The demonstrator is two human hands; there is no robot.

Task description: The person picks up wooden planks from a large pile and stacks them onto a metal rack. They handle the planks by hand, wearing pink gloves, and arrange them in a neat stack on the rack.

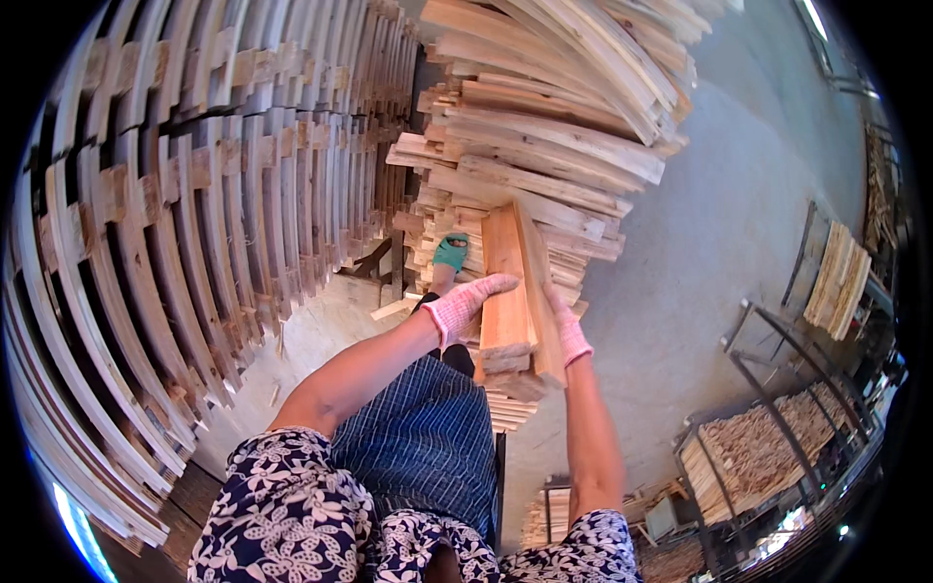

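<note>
Between my two pink-gloved hands is a small bundle of wooden planks (507, 291), held lengthwise away from me. My left hand (468, 306) presses against the bundle's left side, its thumb lying over the top plank. On the other side my right hand (567, 325) grips the outer plank, which stands on edge; most of its fingers are hidden behind the wood. Beneath and beyond the bundle spreads a large pile of loose planks (554, 146). My foot in a green slipper (451, 252) rests by the pile, left of the bundle.
Tall stacks of spaced boards (224, 194) rise along the left. Grey concrete floor (661, 291) stretches to the right. A metal rack (777, 379) and a crate of wood pieces (768, 452) stand at the lower right, with another plank stack (838, 282) beyond.
</note>
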